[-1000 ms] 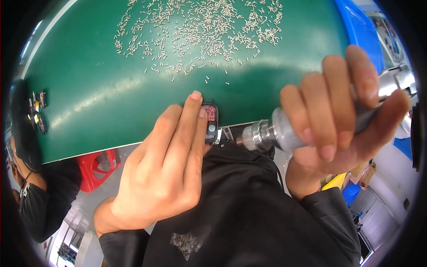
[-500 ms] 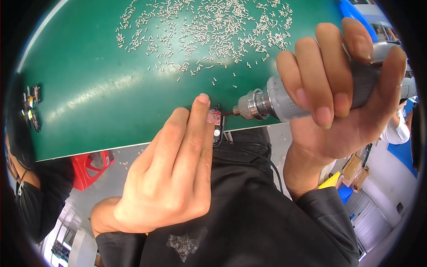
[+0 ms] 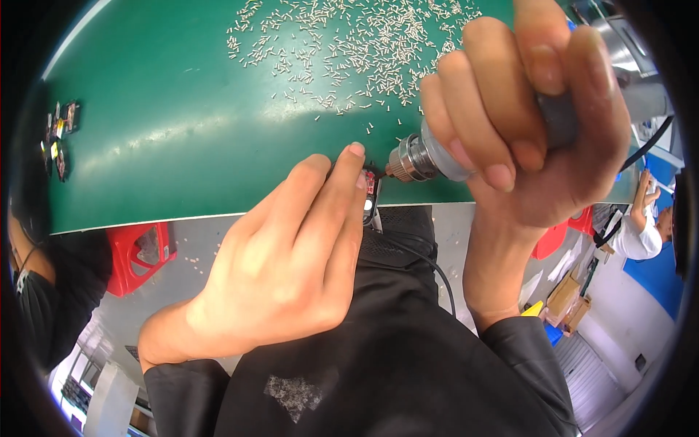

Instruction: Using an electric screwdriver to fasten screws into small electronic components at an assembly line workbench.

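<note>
My left hand (image 3: 277,247) lies palm down over a small black device (image 3: 370,207) at the table's front edge, its fingers together and pressed on it. Most of the device is hidden; a bit of red and a white round spot show on its right side. My right hand (image 3: 531,138) is wrapped around a grey electric screwdriver (image 3: 448,154), which is tilted sideways. The screwdriver's metal nose points left at the device's upper right side. Its bit barely shows, so I cannot tell exactly where it touches.
Many loose silver screws (image 3: 386,54) are scattered over the far part of the green table (image 3: 182,164). Small black parts (image 3: 60,138) lie at the far left. A red stool (image 3: 138,255) and a person's dark sleeve (image 3: 65,291) are at left. Another person (image 3: 641,229) is at right.
The screwdriver's nose has come closer to the device, and less of its bit shows. My right hand has shifted left. The whole view has turned slightly, and my left hand still covers the device.
</note>
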A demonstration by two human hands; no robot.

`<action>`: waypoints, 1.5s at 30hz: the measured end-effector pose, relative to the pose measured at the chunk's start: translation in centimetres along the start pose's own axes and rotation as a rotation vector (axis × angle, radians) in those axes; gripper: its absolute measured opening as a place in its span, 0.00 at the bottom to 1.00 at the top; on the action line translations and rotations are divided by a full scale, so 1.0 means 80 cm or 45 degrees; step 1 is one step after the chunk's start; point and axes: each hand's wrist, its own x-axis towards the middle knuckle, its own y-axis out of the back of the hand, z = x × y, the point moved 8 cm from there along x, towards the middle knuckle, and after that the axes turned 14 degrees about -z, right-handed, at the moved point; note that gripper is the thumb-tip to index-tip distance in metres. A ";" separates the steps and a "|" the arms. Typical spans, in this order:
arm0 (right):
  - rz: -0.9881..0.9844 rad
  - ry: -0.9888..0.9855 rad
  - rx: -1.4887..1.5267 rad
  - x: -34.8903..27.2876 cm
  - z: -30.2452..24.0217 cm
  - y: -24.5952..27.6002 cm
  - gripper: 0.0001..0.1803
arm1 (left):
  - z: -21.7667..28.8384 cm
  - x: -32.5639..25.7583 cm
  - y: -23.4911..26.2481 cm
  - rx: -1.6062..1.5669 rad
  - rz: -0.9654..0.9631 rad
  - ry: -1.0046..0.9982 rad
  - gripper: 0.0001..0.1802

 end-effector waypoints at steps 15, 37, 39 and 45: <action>-0.265 0.115 -0.012 -0.005 0.005 -0.010 0.11 | -0.019 -0.016 0.010 -0.116 -0.115 0.030 0.24; 0.325 0.538 0.487 -0.115 -0.004 0.079 0.10 | -0.168 0.038 0.056 0.199 0.041 0.511 0.09; 0.294 0.549 0.536 -0.111 -0.003 0.078 0.10 | -0.166 0.043 0.053 0.228 0.013 0.483 0.08; 0.292 0.534 0.555 -0.113 -0.001 0.081 0.10 | -0.153 0.053 0.048 0.410 -0.063 0.319 0.07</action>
